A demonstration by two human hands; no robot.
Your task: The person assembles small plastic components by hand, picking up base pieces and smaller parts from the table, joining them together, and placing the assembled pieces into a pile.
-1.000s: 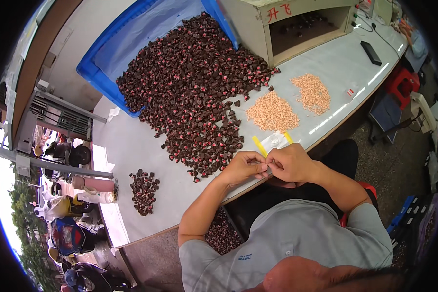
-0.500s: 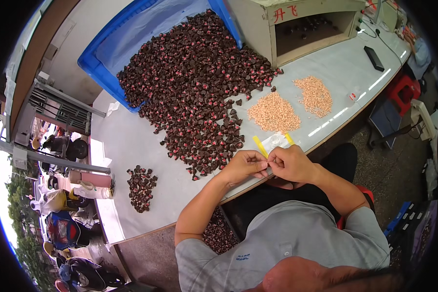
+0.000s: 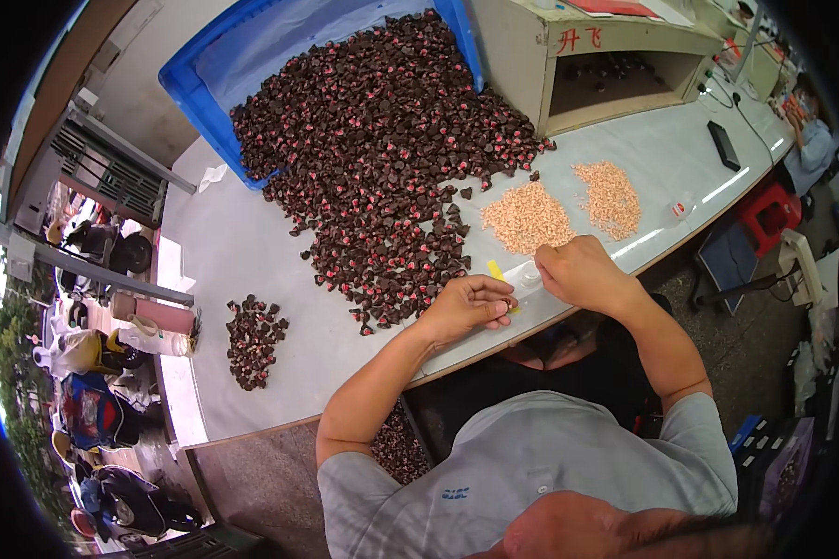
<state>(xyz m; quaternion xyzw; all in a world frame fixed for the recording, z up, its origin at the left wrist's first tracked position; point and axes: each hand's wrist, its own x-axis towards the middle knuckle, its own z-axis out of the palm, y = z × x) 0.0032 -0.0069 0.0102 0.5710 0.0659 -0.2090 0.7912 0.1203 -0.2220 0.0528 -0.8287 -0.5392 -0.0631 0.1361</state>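
1. Since a second ago: the hands have drawn a little apart. They were pressed together over the yellow strip; now the right hand (image 3: 583, 272) sits just right of it and the left hand (image 3: 466, 307) just left.
2. Left hand: fingers curled shut, tips at the yellow strip (image 3: 496, 271). Looks like a pinch on its near end; exact grip hidden.
3. Right hand: loose fist, knuckles up, resting at the desk (image 3: 252, 252) edge. Can't tell if it holds anything.
4. Between the hands lies a small clear piece (image 3: 527, 277), flat on the desk, close in so both hands reach it.
5. Just beyond: two tan piles (image 3: 529, 216), side by side, likely small parts kept within reach.
6. Further out: big heap of dark-and-red pieces (image 3: 391, 158) spilling from a blue bin (image 3: 191, 88). Small separate pile (image 3: 252, 337) sits well to the left.
7. Beige box (image 3: 587, 56) and black remote-like bar (image 3: 723, 145) at far right.
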